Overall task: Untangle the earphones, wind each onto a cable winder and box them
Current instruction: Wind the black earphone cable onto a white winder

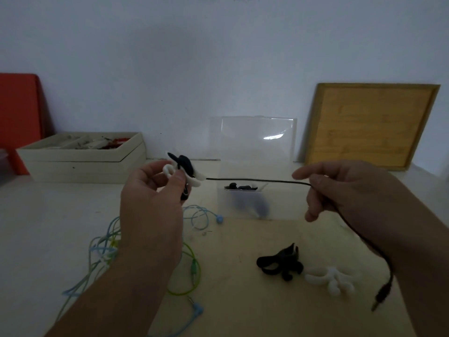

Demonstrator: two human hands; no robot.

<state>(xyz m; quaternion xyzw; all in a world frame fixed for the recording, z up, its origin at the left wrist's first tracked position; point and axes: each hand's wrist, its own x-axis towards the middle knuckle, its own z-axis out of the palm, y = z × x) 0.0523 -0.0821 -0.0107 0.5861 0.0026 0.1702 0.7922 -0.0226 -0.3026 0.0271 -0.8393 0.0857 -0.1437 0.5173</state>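
1. left hand (150, 203) raised, fingers and thumb clamped on a white winder (197, 181); dark turns of cable wrapped on it.
2. black cable (255, 180) runs taut, rightward from the winder to the right hand (345, 190), pinched between thumb and forefinger. the slack drops past the wrist, jack (380, 296) hanging near right.
3. clear box (228, 203) far centre, lid up, dark items inside.
4. blue earphones (219, 218) and green earphones (198, 271) tangled on the table (60, 215), near left, partly under the left arm.
5. black winder (279, 262) and spare white winder (332, 282) just beside each other, near right.
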